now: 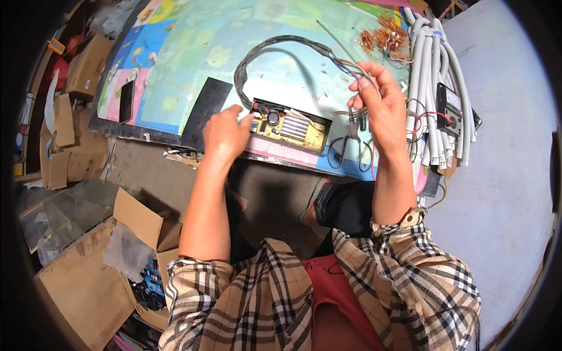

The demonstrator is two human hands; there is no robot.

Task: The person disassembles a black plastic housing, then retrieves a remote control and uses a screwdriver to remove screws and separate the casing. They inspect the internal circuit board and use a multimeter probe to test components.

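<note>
A circuit board in a shallow black case (pixel 293 130) lies near the table's front edge, with a round black capacitor and silver heat-sink fins. My left hand (pixel 225 133) grips the case's left end, fingertips by the cable entry. From that end a thick black-sleeved cable (pixel 257 50) arches up and over to the right. Its loose thin wires (pixel 345 67) run into my right hand (pixel 379 102), which pinches them between thumb and fingers above the table. One dark strand sticks up past the fingers. Below this hand lies a scissors-like tool (pixel 352 140) with looped dark handles.
Right of my right hand are a multimeter (pixel 449 108) with red and black leads and a bundle of grey-white tubes (pixel 418 88). Copper wire scraps (pixel 386 38) lie at the back. A phone (pixel 126 101) and black mat (pixel 205 114) are left; cardboard boxes (pixel 88 281) stand below.
</note>
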